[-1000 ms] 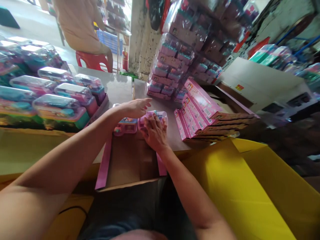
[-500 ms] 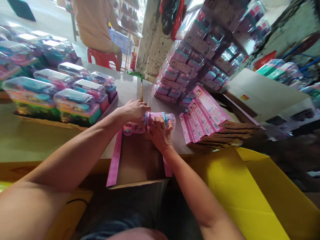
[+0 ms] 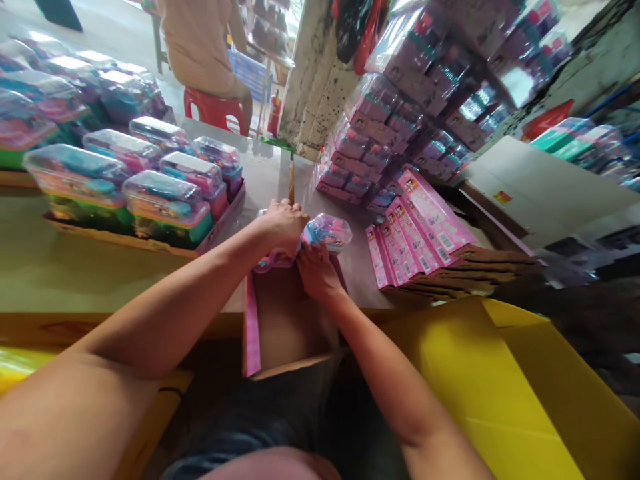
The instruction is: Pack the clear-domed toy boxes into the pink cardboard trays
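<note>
A small plastic case (image 3: 329,231) with a clear lid and pink and blue contents sits at the far end of an open cardboard tray (image 3: 251,333) with pink sides. My right hand (image 3: 319,270) grips its near side, fingers bent against it. Over its left end, my left hand (image 3: 284,223) is closed, with its fingertips partly hidden. Beneath that hand, a second clear plastic case (image 3: 274,259) shows in the tray's far left corner. The near part of the tray is bare brown cardboard and juts over the table edge toward my lap.
On the left stand filled trays of clear-lidded cases (image 3: 165,200). Folded pink cartons (image 3: 420,233) lean at the right, before a tall stack of wrapped packs (image 3: 370,133). A yellow box (image 3: 465,373) stands at lower right. Someone sits on a red stool (image 3: 215,107) behind.
The right case has turned so its clear lid faces up, and it now sits in the tray's far end. My left hand has shifted slightly right over it. The whole view has shifted.
</note>
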### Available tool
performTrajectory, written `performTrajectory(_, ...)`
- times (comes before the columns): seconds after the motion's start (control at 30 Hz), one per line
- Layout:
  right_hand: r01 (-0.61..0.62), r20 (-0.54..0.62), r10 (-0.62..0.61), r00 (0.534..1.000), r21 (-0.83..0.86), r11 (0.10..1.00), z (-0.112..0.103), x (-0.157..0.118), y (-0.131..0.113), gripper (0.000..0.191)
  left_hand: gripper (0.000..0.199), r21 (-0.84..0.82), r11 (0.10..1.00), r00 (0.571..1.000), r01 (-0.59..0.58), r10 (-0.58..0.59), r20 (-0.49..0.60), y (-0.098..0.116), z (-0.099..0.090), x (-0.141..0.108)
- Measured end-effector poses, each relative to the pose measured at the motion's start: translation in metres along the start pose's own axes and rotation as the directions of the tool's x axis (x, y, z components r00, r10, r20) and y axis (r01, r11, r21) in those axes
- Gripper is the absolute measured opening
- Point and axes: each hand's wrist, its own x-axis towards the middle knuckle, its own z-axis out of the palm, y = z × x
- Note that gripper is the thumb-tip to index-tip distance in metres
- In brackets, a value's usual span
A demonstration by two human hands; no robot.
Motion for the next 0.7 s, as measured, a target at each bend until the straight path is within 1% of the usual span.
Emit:
performTrajectory(0.1,0.012,-0.01,-0.012,1.0,0.046,0.999,-0.003,-0.005,0.004,0.046,0.077,-0.037,0.999,1.0,-0.014,0.013,-0.028,0.0,0.003,-0.002)
performTrajectory(0.2,0.01,-0.022,-0.009,1.0,0.055,0.998,-0.003,-0.01,0.005,0.047,0.077,-0.046,0.998,0.999,-0.029,0.028,-0.023,-0.002,0.004,-0.004)
performTrajectory(0.37,-0.011,0.032,0.011,0.999,0.021,1.0,0.001,-0.011,-0.002,0.048,0.074,-0.042,0.999,1.0,-0.02,0.019,-0.003,-0.002,0.003,-0.001)
performTrajectory(0.53,-0.028,0.062,0.027,0.998,0.023,0.999,0.001,-0.007,-0.009,0.046,0.081,-0.06,0.998,1.0,-0.001,0.002,0.006,0.002,0.003,0.0)
performTrajectory(0.6,-0.044,0.075,0.042,0.996,0.026,0.999,0.0,-0.005,-0.01,0.045,0.089,-0.081,0.996,0.999,0.03,-0.032,-0.016,0.005,0.007,0.0)
performTrajectory(0.7,-0.089,0.111,0.084,0.99,0.04,0.995,-0.001,-0.002,-0.011,0.044,0.093,-0.094,0.994,0.993,0.059,-0.068,-0.096,0.008,0.015,0.003)
